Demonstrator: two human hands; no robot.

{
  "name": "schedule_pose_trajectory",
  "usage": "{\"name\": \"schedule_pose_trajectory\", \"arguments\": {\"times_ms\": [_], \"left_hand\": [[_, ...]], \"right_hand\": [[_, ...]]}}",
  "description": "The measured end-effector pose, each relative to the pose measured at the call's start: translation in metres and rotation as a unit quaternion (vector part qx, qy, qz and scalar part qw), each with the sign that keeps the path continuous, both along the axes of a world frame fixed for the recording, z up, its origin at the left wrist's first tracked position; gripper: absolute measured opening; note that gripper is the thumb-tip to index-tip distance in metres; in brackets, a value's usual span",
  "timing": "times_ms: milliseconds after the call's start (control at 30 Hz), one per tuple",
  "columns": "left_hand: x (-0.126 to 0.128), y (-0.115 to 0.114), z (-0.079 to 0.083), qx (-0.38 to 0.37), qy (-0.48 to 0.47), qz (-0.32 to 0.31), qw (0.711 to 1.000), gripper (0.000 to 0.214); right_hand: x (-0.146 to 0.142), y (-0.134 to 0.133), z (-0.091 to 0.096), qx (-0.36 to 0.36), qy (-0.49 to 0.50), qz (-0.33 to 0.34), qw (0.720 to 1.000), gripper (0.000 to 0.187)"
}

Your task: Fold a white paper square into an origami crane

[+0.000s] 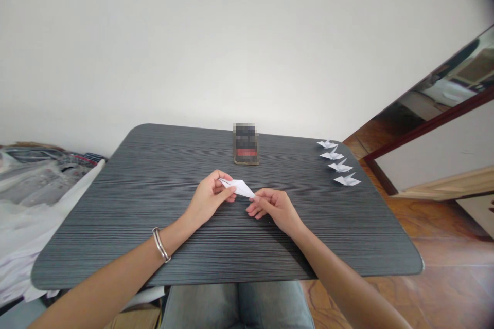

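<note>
A white folded paper (241, 187), long and pointed at both ends, is held above the middle of the table. My left hand (212, 194) pinches its left part between thumb and fingers. At the lower right tip, my right hand (276, 208) grips the point with thumb and index finger, the other fingers curled below. Several finished-looking white paper cranes stand in a row at the table's right side, the nearest paper crane (347, 180) and the farthest paper crane (327, 144) among them.
The dark striped table (127, 200) has rounded corners and meets a pale wall (193, 36). A phone-like object (246, 144), its face blurred, stands near the back edge. Bags and plastic wrapping (50, 180) are piled at the left. A mirror-like panel (432, 92) leans at the right.
</note>
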State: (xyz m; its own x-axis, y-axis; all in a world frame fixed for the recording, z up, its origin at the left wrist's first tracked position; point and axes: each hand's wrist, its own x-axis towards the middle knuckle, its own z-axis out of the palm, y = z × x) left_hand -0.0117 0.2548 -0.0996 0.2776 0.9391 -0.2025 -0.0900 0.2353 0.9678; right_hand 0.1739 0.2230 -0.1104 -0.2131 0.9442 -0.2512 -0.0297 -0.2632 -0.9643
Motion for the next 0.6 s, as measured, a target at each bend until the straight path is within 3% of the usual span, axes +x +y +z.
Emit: {"name": "schedule_pose_trajectory", "arguments": {"times_ms": [367, 600], "left_hand": [[0.0004, -0.0023, 0.0074, 0.015, 0.006, 0.029, 0.999, 0.033], [0.0017, -0.0039, -0.0004, 0.034, 0.028, -0.018, 0.999, 0.026]], "right_hand": [[0.0002, 0.0, 0.0031, 0.021, 0.025, -0.035, 0.999, 0.027], [-0.0012, -0.0007, -0.0001, 0.055, 0.0, -0.028, 0.998, 0.024]]}}
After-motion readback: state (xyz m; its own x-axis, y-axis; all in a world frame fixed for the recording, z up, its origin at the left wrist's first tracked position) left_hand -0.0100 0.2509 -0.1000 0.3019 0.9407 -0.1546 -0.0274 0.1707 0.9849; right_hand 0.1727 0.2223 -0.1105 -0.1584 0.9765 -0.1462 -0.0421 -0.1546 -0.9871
